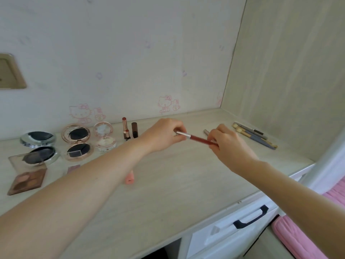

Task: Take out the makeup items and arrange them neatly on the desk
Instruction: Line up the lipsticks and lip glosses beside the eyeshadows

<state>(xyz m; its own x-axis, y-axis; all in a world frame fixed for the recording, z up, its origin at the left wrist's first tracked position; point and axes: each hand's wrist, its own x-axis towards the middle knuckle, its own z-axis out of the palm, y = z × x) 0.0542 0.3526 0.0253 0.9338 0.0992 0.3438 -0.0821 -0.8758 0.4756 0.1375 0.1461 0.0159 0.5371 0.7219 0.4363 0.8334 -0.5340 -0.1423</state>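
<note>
Red pencil — left hand pinching silver end, right hand gripping other end, above pale desk — compacts at left

Pale wood-grain desk | far left: three open round compacts | centre, far: two upright lipsticks | far right: blue-handled brushes

No readable text anywhere (cartoon wall prints bear none).
</note>
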